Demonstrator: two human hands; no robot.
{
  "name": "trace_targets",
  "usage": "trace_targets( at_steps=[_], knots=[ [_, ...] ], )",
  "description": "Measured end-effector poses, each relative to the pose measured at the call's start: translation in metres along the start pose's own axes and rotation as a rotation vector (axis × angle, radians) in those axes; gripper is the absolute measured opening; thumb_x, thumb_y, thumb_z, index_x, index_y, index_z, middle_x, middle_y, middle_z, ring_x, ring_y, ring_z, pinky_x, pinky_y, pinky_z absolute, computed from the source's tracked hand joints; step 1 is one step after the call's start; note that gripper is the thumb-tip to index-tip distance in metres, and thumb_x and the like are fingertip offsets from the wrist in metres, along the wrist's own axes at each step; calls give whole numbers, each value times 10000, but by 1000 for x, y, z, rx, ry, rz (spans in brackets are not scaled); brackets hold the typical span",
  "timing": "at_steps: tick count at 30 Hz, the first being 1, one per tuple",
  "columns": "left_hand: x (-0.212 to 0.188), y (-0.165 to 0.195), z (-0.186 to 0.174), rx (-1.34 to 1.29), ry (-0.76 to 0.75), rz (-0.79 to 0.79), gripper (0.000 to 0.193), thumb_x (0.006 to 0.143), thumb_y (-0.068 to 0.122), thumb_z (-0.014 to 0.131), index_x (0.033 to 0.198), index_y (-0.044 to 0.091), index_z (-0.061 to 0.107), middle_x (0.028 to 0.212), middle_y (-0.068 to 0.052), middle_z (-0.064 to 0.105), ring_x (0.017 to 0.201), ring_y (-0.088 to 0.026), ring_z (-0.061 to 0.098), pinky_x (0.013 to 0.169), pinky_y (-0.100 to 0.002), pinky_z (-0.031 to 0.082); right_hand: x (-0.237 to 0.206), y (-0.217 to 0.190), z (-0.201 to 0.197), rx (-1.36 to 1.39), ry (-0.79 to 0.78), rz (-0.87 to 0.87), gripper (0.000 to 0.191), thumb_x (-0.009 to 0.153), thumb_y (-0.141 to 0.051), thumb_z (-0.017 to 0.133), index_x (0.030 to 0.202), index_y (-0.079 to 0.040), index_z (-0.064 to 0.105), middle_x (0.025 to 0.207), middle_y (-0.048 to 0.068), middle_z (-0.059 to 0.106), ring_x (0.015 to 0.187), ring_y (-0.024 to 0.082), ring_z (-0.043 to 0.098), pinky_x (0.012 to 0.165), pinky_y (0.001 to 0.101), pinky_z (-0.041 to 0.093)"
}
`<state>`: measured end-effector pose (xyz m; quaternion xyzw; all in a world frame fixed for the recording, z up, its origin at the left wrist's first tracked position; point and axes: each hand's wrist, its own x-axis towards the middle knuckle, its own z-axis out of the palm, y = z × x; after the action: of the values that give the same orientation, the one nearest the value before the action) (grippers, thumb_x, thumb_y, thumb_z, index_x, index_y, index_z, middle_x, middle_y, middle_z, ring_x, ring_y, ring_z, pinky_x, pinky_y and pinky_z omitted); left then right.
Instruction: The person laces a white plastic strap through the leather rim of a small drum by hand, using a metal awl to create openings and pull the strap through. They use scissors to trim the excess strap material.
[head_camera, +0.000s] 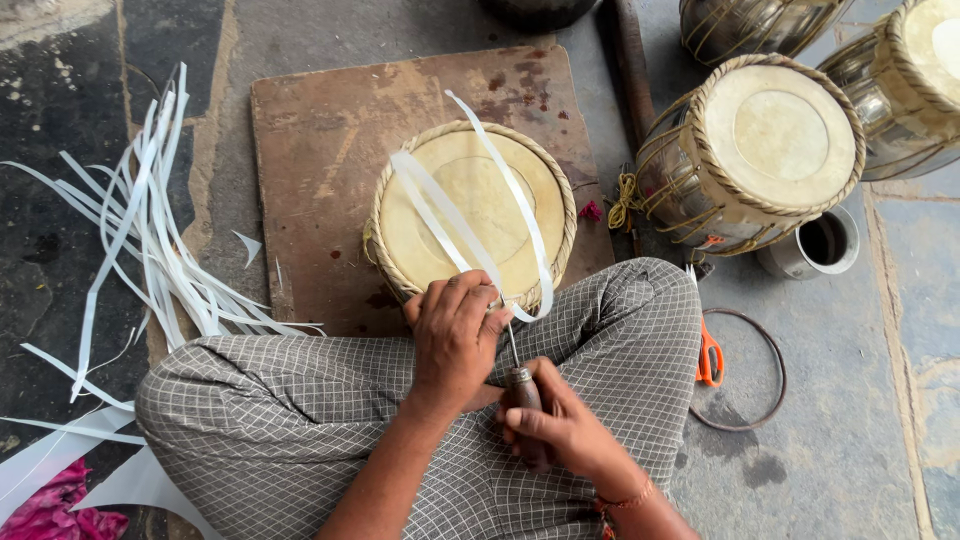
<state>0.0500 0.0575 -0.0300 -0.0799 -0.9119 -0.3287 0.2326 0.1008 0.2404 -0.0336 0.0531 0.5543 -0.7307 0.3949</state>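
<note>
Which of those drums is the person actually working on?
The drum on the brown board, with white strip across it; the left hand touches its rim.

Grey stone floor (840, 450), worn wooden board (320, 140)

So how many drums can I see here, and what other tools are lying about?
Drums: 4, one on the board by the left hand, one to its right, two cut off at the top edge
Awl in the right hand: 1
Scissors: 1
Metal ring: 1
Metal cup: 1
Total: 8, not counting the loose white strips
</note>
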Motion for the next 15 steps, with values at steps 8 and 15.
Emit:
trace_targets(
  at_steps=[8,15],
  knots=[
    [0,-13,1,-107,18,39,170,852,251,816,987,170,753,1067,37,645,912,-151,601,910,-399,355,-109,1,-55,-1156,207,250,532,833,-305,748,1318,-217,548,985,63,733,876,210,746,779,393,633],
    [1,-19,-11,-178,-177,40,273,786,134,830,1047,128,754,1238,2,584,934,-129,649,938,-402,371,-57,-21,-16,-1062,309,-203,353,837,-384,754,1018,-81,746,889,57,714,725,186,735,623,351,587]
  ],
)
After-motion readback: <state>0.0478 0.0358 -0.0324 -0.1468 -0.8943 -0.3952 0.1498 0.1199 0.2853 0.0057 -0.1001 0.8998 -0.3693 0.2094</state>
